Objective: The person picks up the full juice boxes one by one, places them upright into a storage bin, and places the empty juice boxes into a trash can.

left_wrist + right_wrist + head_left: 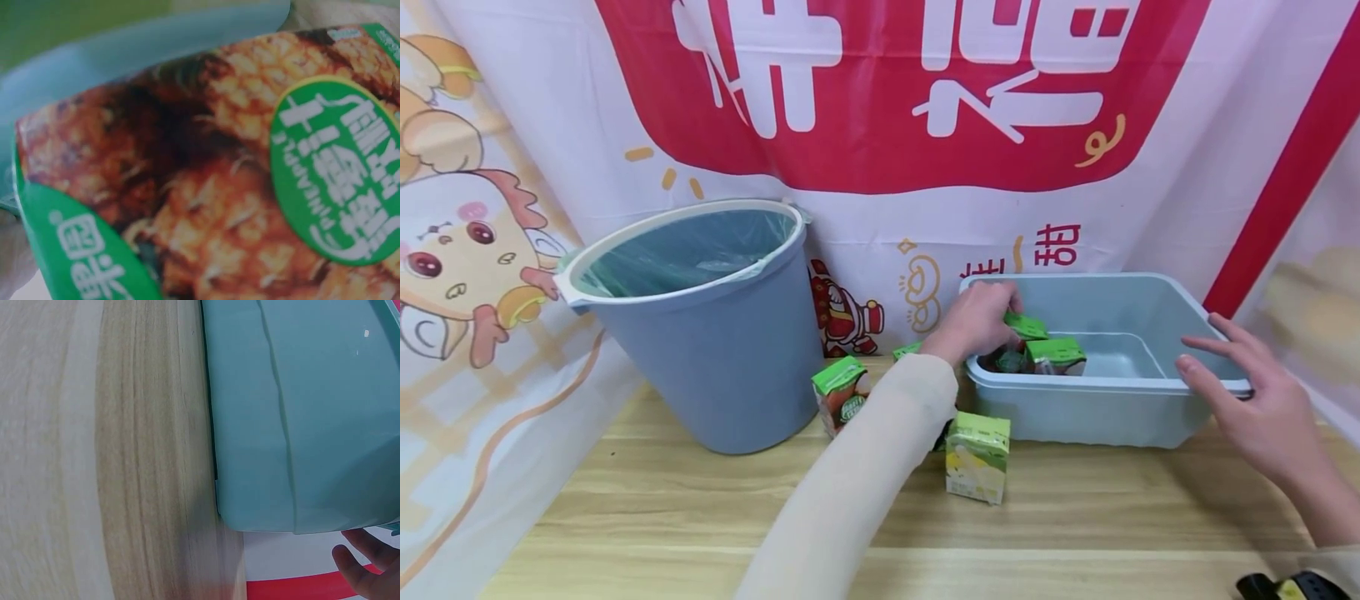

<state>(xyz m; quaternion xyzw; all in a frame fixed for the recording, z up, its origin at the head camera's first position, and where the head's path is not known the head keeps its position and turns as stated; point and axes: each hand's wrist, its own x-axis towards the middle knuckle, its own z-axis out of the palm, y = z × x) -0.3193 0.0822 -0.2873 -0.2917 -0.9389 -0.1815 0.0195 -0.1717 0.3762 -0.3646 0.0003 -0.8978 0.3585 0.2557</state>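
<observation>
My left hand reaches over the left end of a light blue basin, its fingers bent around a green-topped juice carton. Close up in the left wrist view, a pineapple juice carton fills most of the picture; the fingers are hidden there. Another green-topped carton sits in the basin beside the held one. At the basin's right end is my right hand, fingers spread and fairly straight by the rim. In the right wrist view, its fingers appear beside the basin's end wall.
A blue bin with a clear liner stands at the left. Between bin and basin are a green-topped carton and a yellow-green carton, with others partly behind my left arm. A printed cloth hangs behind the wooden table.
</observation>
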